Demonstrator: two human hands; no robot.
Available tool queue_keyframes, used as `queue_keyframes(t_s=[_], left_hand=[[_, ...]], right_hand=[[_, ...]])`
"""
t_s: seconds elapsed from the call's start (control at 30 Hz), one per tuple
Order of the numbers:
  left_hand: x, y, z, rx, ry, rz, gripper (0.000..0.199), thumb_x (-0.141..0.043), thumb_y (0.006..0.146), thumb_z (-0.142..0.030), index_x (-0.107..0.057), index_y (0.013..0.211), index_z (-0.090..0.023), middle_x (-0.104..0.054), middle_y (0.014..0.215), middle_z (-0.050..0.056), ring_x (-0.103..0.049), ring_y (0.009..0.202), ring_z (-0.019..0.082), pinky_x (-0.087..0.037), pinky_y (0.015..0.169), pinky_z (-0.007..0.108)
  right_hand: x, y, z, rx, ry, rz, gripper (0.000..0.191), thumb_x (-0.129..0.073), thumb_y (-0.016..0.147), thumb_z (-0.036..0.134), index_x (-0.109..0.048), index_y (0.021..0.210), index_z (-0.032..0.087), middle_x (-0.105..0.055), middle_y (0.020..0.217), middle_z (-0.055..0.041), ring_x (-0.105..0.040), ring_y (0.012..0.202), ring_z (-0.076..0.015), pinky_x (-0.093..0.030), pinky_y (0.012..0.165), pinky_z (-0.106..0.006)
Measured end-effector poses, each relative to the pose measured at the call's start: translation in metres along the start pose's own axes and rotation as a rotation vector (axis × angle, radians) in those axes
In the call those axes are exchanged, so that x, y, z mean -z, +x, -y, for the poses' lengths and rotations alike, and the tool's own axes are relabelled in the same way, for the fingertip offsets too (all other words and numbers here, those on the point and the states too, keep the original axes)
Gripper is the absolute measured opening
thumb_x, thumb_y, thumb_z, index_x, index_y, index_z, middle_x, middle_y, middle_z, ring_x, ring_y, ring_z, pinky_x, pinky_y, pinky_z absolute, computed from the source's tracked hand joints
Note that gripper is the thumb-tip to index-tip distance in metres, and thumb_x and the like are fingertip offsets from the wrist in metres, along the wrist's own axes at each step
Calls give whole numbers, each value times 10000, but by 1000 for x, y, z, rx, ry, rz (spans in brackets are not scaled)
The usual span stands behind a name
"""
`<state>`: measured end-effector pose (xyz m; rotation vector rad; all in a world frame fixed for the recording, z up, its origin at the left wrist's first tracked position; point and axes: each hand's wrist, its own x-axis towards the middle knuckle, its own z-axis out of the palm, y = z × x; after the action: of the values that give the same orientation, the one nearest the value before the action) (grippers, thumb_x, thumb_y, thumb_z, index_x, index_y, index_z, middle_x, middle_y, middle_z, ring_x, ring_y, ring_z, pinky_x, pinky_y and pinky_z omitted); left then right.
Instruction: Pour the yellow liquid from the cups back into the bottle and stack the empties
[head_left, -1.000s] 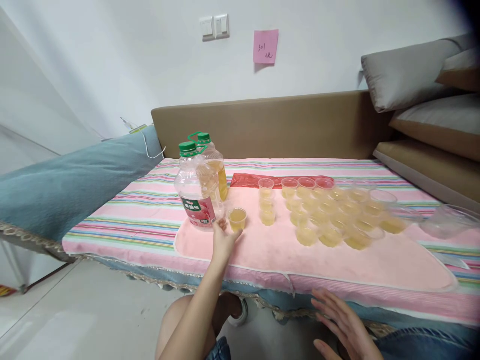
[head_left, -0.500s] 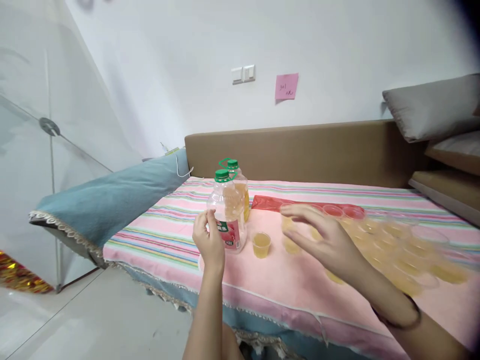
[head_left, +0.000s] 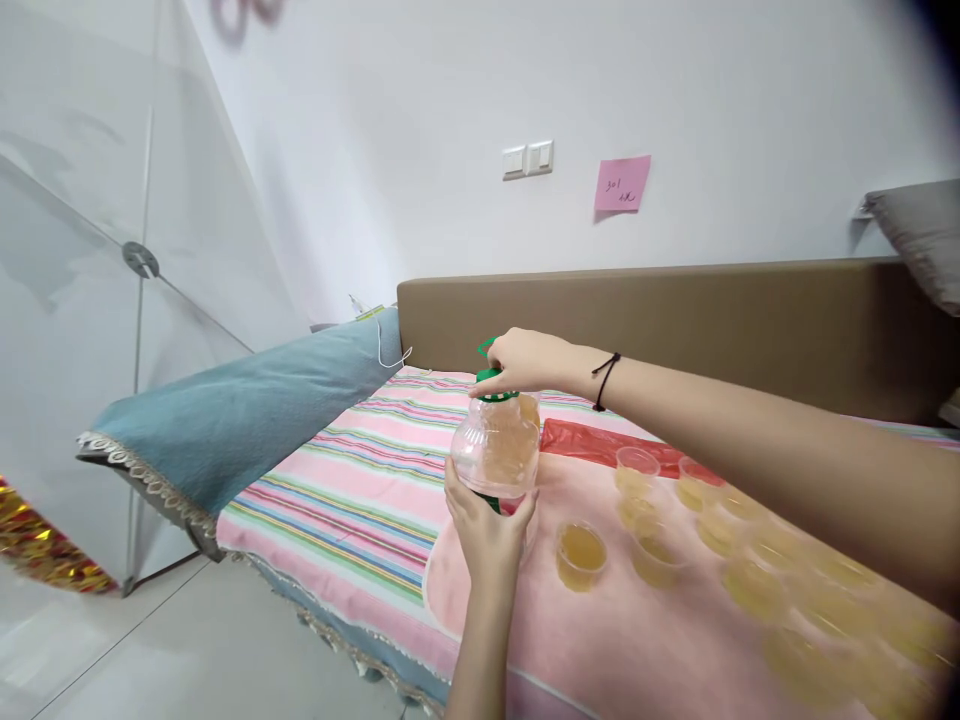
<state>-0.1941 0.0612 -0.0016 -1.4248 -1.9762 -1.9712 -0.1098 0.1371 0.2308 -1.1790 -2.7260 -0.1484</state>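
A clear plastic bottle [head_left: 495,450] stands upright on the pink mat, its front label mostly covered. My left hand [head_left: 489,520] is wrapped round its body from the near side. On top, my right hand [head_left: 521,362] has its fingers closed about the green cap [head_left: 487,378], a black cord bracelet at the wrist. A second bottle of yellow drink [head_left: 529,410] is partly hidden behind the first. Just right of the bottle sits a clear plastic cup [head_left: 580,556] of yellow drink.
Several more cups of yellow drink [head_left: 754,585] stand close together on the right, blurred. A red plastic sheet [head_left: 585,440] lies behind them. The brown backrest [head_left: 675,310] runs along the wall, and a blue-covered armrest [head_left: 255,400] bounds the left.
My left hand has gone from a raised pose onto the bottle's body. My right hand has moved left from over the cups to the cap. The view has shifted slightly.
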Motion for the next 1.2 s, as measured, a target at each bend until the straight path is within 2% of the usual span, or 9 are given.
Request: queue_keyframes(t_s=[0.23,0.4,0.47,0.6,0.8,0.9,0.97,1.07,1.2], left_hand=[[2,0,1,16,-39,4,1129,-851,562,-323,-191,1474,-230,-417,1432,181,-415,1350,367,-369,1102,554],[2,-1,3,15,-52,-1,1125,-849,565,-325,-189,1470,-217,-411,1437,187,-418,1349,352,-377,1102,533],[1,-2,4,4,-52,-4,1129,-849,568,-324,-183,1472,-212,-399,1445,188,-393,1371,352,-360,1117,530],[2,-1,5,-2,-29,8,1134,-851,577,-345,-171,1472,-195,-390,1445,201,-387,1373,355,-360,1118,530],[3,0,5,2,-45,43,1137,-849,595,-384,-150,1474,-207,-358,1465,209,-335,1409,366,-326,1137,551],[3,1,3,-10,-44,44,1123,-848,604,-391,-158,1470,-200,-343,1474,220,-312,1422,363,-312,1145,547],[2,2,1,-7,-48,44,1131,-852,597,-395,-161,1468,-189,-337,1475,228,-315,1418,367,-310,1146,546],[2,2,1,1,-65,41,1153,-862,580,-396,-157,1470,-196,-332,1478,223,-321,1413,377,-306,1146,554],[1,2,1,1,-58,47,1158,-859,586,-391,-147,1477,-197,-333,1480,222,-305,1423,377,-303,1148,554]], right_hand=[[6,11,-6,169,-10,4,484,-666,765,561,-570,485,178,-505,515,6,-521,524,-114,-400,542,-259],[5,25,-25,349,98,93,314,-732,704,464,-768,812,172,-653,651,60,-602,623,-88,-454,646,-224],[6,28,-30,428,197,105,369,-785,639,391,-771,948,189,-716,778,61,-650,708,-100,-478,684,-224],[13,26,-36,515,389,117,386,-779,624,300,-761,991,184,-747,950,39,-688,836,-116,-525,759,-244],[20,7,-55,383,696,-113,543,-780,627,313,-687,1117,96,-723,967,13,-690,930,-161,-544,869,-359],[-7,-21,-78,208,791,-206,492,-810,620,308,-687,1058,121,-725,941,-23,-696,872,-169,-566,845,-370],[-42,-46,-92,26,794,-250,425,-797,641,299,-667,1012,135,-712,925,-36,-689,849,-170,-570,819,-362],[-108,-80,-106,-216,761,-253,418,-753,652,211,-579,1028,155,-662,1079,-87,-673,915,-182,-554,806,-330],[-178,-91,-104,-243,713,-106,463,-725,635,129,-539,1056,173,-661,1067,-97,-664,911,-192,-532,779,-314]])
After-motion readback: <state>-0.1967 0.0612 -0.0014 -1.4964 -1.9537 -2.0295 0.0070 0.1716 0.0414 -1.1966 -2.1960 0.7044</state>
